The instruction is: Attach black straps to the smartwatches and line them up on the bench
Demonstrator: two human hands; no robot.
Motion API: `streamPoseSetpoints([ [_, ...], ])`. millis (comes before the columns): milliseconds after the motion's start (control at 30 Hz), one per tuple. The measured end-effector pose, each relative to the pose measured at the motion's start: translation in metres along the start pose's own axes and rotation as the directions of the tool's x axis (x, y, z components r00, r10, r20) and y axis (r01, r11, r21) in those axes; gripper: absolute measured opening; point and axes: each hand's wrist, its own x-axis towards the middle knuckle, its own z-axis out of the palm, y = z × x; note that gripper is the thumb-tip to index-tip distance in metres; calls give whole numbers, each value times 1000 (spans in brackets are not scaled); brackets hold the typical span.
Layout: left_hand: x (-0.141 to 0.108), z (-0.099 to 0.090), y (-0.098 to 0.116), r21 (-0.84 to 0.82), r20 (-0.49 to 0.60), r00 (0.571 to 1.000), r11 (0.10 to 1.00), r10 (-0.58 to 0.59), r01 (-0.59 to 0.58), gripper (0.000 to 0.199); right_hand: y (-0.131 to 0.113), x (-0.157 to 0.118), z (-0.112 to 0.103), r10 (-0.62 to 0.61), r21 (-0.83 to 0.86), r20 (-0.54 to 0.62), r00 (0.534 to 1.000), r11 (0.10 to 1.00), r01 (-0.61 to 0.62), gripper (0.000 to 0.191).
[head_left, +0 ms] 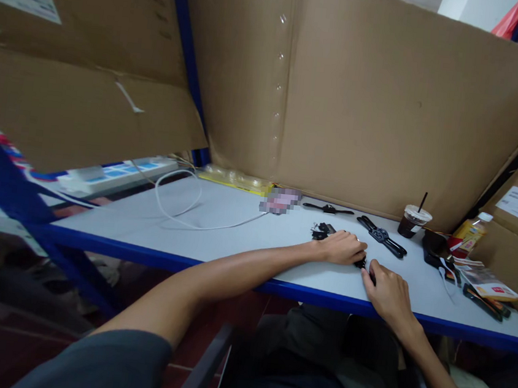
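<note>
Over the grey tabletop (pixel 226 246), my left hand (pixel 342 247) has its fingers curled round a small black part (pixel 360 263) near the front edge. Just to the right, my right hand (pixel 388 288) is closed beside that part, its thumb and index finger pressed together; what it holds, if anything, is hidden. Small black pieces (pixel 322 230) lie by my left wrist. Behind my hands are a flat black folded-arm item (pixel 381 235) and a thinner black one (pixel 328 209).
A lidded cup with a straw (pixel 413 222), a bottle (pixel 470 235), a packet (pixel 490 284) and dark tools (pixel 483 302) stand or lie at right. A white cable (pixel 191 226) loops at left near a power strip (pixel 122 175). Cardboard (pixel 389 103) walls the back.
</note>
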Motion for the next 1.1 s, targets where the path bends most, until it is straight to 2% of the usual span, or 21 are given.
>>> streamPoseSetpoints([
  [233,2,-5,9,-41,30,994,994,-103,104,39,-1,-1,-2,2,5,7,1000,1000,-2,21],
  [433,3,2,7,28,19,999,999,-37,37,42,-1,0,-4,9,10,27,1000,1000,-9,22],
  [633,0,3,-1,27,9,997,997,70,-70,35,-1,-1,-4,12,16,30,999,1000,-13,22],
  [833,1,5,-2,60,16,996,995,85,-86,32,1,0,1,11,9,10,1000,1000,-11,21],
  [1100,3,8,1,42,20,999,999,32,-33,27,-1,0,-4,14,2,38,999,1000,-15,21],
])
